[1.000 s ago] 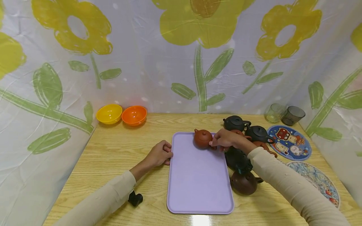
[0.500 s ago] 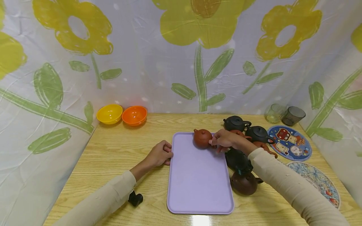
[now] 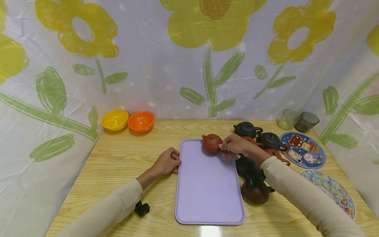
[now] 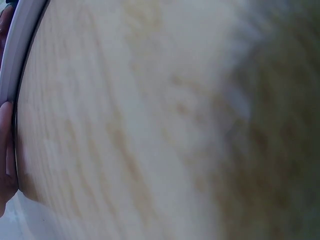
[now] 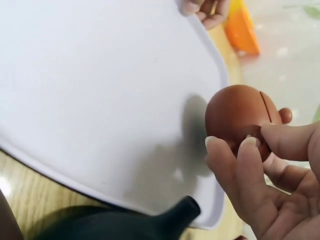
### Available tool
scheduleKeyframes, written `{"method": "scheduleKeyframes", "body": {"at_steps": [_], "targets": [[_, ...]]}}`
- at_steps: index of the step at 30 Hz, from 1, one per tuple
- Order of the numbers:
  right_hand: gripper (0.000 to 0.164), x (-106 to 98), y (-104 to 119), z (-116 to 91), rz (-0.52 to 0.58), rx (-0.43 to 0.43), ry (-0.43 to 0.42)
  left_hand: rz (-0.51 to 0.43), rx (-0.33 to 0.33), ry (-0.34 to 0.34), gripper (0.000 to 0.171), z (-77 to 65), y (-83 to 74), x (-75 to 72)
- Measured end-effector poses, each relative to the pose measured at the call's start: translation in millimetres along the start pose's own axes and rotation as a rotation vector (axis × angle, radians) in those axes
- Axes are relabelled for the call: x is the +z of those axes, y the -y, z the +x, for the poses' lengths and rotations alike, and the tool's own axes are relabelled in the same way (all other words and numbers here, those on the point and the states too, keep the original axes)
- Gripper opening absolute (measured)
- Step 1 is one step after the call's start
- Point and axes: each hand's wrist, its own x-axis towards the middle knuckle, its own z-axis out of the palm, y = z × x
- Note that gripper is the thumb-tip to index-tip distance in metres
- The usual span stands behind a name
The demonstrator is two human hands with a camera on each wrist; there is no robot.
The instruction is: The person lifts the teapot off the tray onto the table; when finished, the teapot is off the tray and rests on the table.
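A small reddish-brown teapot [image 3: 211, 145] is over the far end of the lilac tray [image 3: 210, 187], spout to the left. My right hand [image 3: 237, 144] pinches it by the handle between thumb and fingers, which mostly cover that handle. In the right wrist view the teapot [image 5: 235, 110] casts a shadow on the tray beside it. At the tray's left edge, my left hand [image 3: 167, 160] grips the rim, thumb on top. The left wrist view shows mostly blurred table, with the tray's rim [image 4: 20, 45] and some fingertips at its left side.
Several more teapots crowd the tray's right side, including black ones [image 3: 270, 141] and a dark brown one [image 3: 256, 194]. Yellow [image 3: 114, 120] and orange [image 3: 140, 121] bowls stand back left. Two glasses [image 3: 306, 121] and two round mats [image 3: 318, 149] lie right. A black object [image 3: 142, 209] is near my left forearm.
The reddish-brown teapot has shifted very slightly up and left in the head view, along with my right hand. My left hand stays at the tray's edge.
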Motion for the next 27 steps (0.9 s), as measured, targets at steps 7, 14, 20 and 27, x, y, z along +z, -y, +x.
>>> {"method": "scheduleKeyframes", "body": {"at_steps": [7, 14, 20, 27], "targets": [[0.025, -10.6, 3.4, -10.8, -0.016, -0.020, -0.022, -0.008, -0.003, -0.008, 0.030, 0.5, 0.7, 0.8], [0.027, -19.2, 0.8, -28.8, -0.046, -0.062, -0.017, -0.003, 0.001, -0.010, 0.030, 0.4, 1.9, 0.8], [0.026, -27.4, -4.2, -49.2, -0.054, -0.105, -0.001, 0.000, 0.005, -0.003, 0.030, -0.6, 0.8, 0.2], [0.028, -35.7, -15.2, -70.3, -0.049, -0.125, -0.001, 0.004, 0.004, -0.002, 0.030, -1.8, -0.8, -0.5]]}}
